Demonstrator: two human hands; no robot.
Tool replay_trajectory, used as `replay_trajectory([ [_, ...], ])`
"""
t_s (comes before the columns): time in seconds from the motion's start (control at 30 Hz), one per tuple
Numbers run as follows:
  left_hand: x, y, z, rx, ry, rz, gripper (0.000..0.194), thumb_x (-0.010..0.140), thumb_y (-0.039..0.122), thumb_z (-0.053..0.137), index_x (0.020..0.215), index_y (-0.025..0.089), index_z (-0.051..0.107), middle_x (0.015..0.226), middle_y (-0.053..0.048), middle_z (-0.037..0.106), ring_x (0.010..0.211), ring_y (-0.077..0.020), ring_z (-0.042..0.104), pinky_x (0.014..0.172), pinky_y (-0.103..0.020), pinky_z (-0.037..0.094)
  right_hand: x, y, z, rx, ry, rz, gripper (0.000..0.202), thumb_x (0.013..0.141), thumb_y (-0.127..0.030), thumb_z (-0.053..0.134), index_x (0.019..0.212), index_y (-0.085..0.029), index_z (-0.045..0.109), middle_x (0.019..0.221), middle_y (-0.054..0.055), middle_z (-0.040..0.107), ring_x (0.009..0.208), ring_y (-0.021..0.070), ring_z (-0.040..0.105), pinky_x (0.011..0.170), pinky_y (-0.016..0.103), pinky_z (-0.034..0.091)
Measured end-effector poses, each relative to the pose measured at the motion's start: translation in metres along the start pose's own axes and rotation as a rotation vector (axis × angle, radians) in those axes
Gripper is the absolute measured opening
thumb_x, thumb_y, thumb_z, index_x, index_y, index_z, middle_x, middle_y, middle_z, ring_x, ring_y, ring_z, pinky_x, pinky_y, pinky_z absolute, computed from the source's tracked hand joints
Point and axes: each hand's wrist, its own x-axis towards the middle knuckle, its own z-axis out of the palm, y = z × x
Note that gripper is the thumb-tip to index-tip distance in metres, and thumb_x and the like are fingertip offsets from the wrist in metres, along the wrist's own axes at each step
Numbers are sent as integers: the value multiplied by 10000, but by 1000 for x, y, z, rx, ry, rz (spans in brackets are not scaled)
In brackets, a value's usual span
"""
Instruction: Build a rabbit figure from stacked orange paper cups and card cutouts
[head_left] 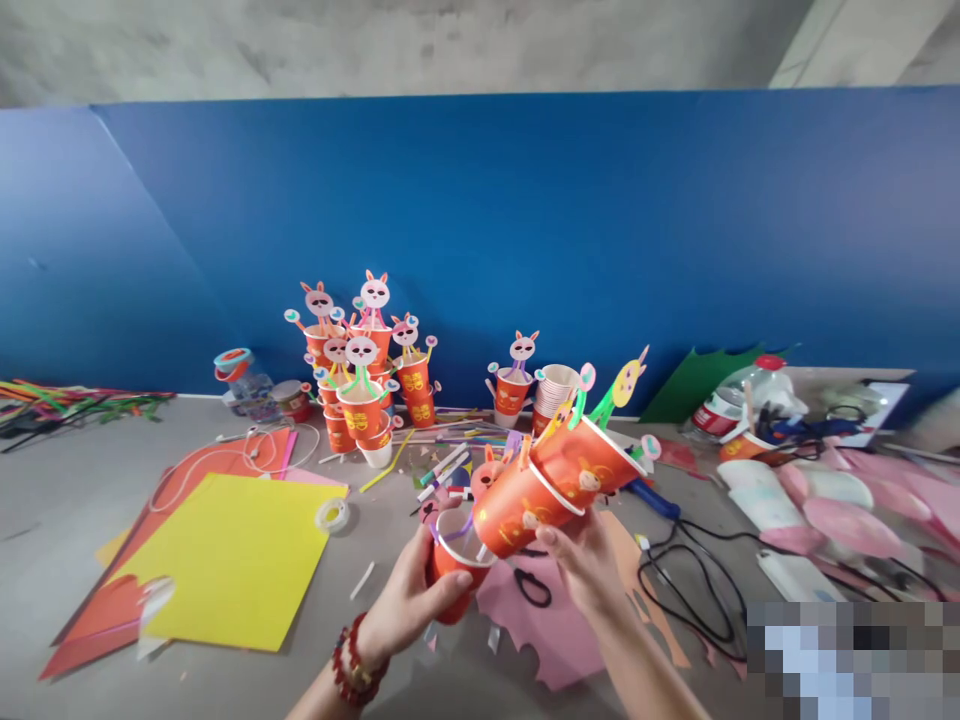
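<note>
While left grip point(409, 588) closes round the cup point(451, 562) and right grip point(583, 562) clasps the tilted stack point(559, 480), over-squeezing could dent either

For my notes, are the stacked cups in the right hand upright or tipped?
Tipped: the cups slant, rims toward the picture's upper right.

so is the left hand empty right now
No, the left hand has its thumb and fingers around a red paper cup.
</note>
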Motion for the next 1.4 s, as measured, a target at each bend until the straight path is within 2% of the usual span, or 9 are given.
replay_trajectory([
  [0.17,1,0,2,19,1,5,701,876,463,665,1490,239,414,1407,-122,592,1293,-337,543,1138,-450,388,-1,1,0,-40,-40,-6,644,717,-498,837,1266,-271,589,1086,110,752,1031,334,702,824,440,611],
  [0.37,1,1,4,40,34,26,698,888,442,653,1503,252,383,1517,-121,485,1412,-338,424,1184,-456,330,-11,3,3,-124,-127,30,572,685,-415,871,1192,-265,653,1098,108,750,982,346,713,765,433,622],
  [0.47,1,0,3,77,39,69,713,880,411,670,1508,249,374,1569,-125,409,1439,-347,384,1194,-470,313,-10,-2,4,-100,-141,25,528,687,-421,870,1148,-264,665,1093,103,748,1044,350,693,827,449,609],
  [0.6,0,0,3,107,6,100,744,843,408,710,1496,232,401,1546,-144,437,1404,-380,426,1164,-490,357,-5,-11,4,-80,-164,35,457,698,-446,860,1071,-257,673,1085,96,752,1084,350,685,920,481,576],
  [0.77,0,2,3,117,11,115,747,842,411,705,1498,229,398,1534,-153,450,1422,-393,398,1169,-520,338,-4,-14,4,-49,-180,50,496,699,-448,860,1108,-259,654,1202,104,720,1146,361,659,920,485,571],
  [1.03,2,6,5,125,-112,180,711,845,425,702,1469,234,421,1463,-140,536,1328,-387,511,1104,-467,425,0,-5,4,-49,-197,41,475,704,-424,861,1113,-261,683,1174,88,726,1073,341,688,886,444,581],
  [1.13,2,4,7,67,-85,177,728,838,461,703,1470,237,418,1434,-136,562,1333,-393,504,1099,-477,429,1,-7,6,-31,-177,49,497,703,-416,863,1141,-276,675,1240,84,702,1126,347,666,922,463,567],
  [1.23,1,0,7,17,-63,173,747,832,506,694,1472,231,424,1438,-145,558,1325,-398,510,1097,-492,432,2,-9,6,-50,-234,47,493,717,-413,853,1155,-273,674,1259,85,699,1148,347,654,957,467,549],
  [1.4,2,-1,7,-20,-19,174,685,856,506,670,1445,224,464,1485,-146,510,1362,-383,475,1135,-486,393,3,-8,-1,-181,-316,13,391,762,-375,816,1117,-252,705,1171,86,741,1035,330,699,888,429,579],
])
